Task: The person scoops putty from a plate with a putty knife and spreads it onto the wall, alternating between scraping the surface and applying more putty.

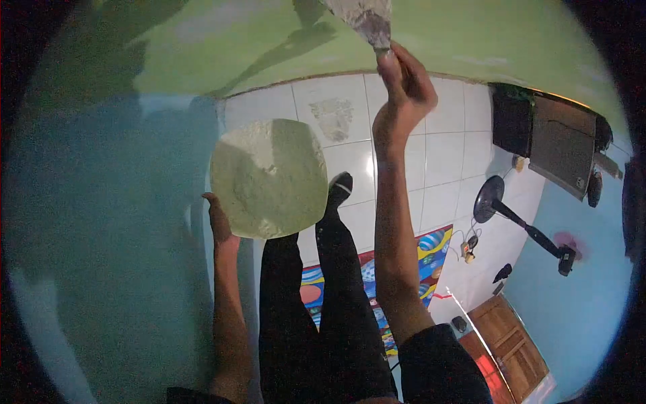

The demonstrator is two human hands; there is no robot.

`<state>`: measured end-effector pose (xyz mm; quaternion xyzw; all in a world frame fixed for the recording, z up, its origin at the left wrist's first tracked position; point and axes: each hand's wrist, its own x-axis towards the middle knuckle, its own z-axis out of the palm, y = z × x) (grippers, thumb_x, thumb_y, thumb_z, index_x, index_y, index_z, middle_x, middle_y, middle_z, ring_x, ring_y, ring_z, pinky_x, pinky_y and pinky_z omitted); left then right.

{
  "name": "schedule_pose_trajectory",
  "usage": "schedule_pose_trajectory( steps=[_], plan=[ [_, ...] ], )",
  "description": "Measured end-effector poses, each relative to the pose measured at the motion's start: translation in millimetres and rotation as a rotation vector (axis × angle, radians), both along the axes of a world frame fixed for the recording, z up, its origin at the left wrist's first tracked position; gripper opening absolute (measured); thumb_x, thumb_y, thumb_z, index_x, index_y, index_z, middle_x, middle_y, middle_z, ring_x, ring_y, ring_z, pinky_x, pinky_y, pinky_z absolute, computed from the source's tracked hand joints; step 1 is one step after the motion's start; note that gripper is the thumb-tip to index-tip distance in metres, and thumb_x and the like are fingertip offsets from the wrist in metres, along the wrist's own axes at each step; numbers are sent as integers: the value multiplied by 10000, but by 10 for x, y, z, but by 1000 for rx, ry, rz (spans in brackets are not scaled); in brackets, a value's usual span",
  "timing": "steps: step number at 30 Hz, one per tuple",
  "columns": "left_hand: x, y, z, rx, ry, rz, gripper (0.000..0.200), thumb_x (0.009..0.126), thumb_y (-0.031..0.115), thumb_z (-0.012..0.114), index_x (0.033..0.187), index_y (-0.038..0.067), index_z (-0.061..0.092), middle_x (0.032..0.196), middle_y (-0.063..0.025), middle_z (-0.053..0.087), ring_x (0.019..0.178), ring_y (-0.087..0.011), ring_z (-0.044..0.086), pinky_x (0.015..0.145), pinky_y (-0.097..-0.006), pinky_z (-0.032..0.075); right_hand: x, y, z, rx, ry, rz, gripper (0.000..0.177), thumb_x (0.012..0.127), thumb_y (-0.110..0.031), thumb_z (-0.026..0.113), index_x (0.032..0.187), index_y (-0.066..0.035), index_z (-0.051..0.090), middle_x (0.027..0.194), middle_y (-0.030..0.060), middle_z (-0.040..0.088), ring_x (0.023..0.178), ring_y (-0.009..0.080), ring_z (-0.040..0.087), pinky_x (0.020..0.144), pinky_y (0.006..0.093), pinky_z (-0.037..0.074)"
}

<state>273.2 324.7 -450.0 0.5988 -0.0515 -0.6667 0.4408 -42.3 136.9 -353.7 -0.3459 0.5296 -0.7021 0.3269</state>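
Note:
A putty knife with a whitish, smeared blade is gripped by its handle in my right hand, raised at the green wall. The blade runs out of view at the top edge. My left hand supports a round pale-green board from its lower left side. Its thumb points outward, and the other fingers are hidden beneath the board. Lumpy, putty-like paste shows on the board's surface.
Below is a white tiled floor with a grey smudge. A blue wall stands close at left. Behind me are a colourful mat, a black standing fan, a grey box-like item and a wooden door.

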Motion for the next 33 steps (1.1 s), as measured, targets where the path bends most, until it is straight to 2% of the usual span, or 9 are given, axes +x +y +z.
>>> schedule_pose_trajectory(
  steps=[4, 7, 8, 10, 12, 13, 24, 27, 33],
  plan=[
    [-201, -87, 188, 88, -84, -6, 827, 968, 683, 203, 1507, 65, 311, 1520, -137, 386, 1363, -308, 420, 1111, -466, 364, -153, -375, -345, -31, 15, 80, 334, 839, -221, 785, 1075, 4, 711, 915, 42, 676, 858, 115, 594, 820, 261, 484],
    [-150, -18, 103, 125, -86, 2, 840, 955, 703, 204, 1513, 83, 303, 1535, -118, 368, 1374, -312, 399, 1125, -474, 340, -98, -528, -573, -31, 24, 98, 350, 874, -270, 753, 1073, 8, 681, 827, 9, 586, 775, 109, 499, 752, 274, 461],
    [-121, 4, 40, 141, -57, 19, 846, 947, 717, 207, 1516, 98, 297, 1545, -102, 356, 1381, -317, 383, 1136, -483, 321, -119, -513, -606, -32, 24, 98, 350, 874, -270, 753, 1073, 8, 681, 827, 9, 586, 775, 109, 499, 752, 274, 461],
    [-79, 34, -42, 147, -69, 25, 842, 949, 714, 207, 1518, 100, 293, 1546, -104, 353, 1389, -319, 372, 1139, -484, 317, -148, -439, -721, 99, 23, 154, 402, 903, -299, 728, 1142, 10, 636, 1016, 51, 648, 914, 128, 592, 803, 332, 523],
    [-73, 61, -63, 155, -79, 34, 838, 951, 712, 207, 1520, 102, 288, 1548, -105, 350, 1397, -321, 362, 1143, -484, 312, -140, -299, -851, 84, -16, 151, 362, 915, -285, 712, 1112, 11, 645, 933, 33, 614, 855, 121, 552, 775, 300, 489],
    [-87, 63, -28, 141, -79, 41, 824, 964, 693, 201, 1515, 88, 298, 1533, -120, 368, 1384, -315, 386, 1134, -468, 331, -112, -230, -834, 68, -54, 146, 326, 926, -271, 695, 1082, 13, 655, 850, 15, 581, 796, 115, 512, 748, 269, 456],
    [-74, 76, -87, 46, -67, 44, 784, 999, 639, 195, 1492, 45, 327, 1508, -149, 395, 1362, -315, 415, 1121, -459, 356, 363, 9, 36, 54, -30, 140, 290, 943, -254, 671, 1060, 7, 625, 870, 21, 592, 761, 82, 490, 672, 240, 416],
    [-117, 58, -85, 70, 14, 102, 795, 991, 650, 210, 1490, 42, 328, 1501, -156, 401, 1360, -320, 417, 1120, -460, 357, 417, 155, -107, 173, 44, 115, 310, 945, -277, 667, 1035, 16, 622, 862, 37, 601, 710, 85, 485, 615, 239, 409],
    [-183, -10, 2, -40, -96, -27, 824, 974, 674, 226, 1491, 41, 330, 1496, -153, 411, 1342, -308, 445, 1090, -457, 398, 348, 642, -362, 455, -53, 119, 329, 975, -305, 624, 1008, 22, 612, 837, 58, 601, 636, 86, 503, 569, 256, 429]
  ],
)
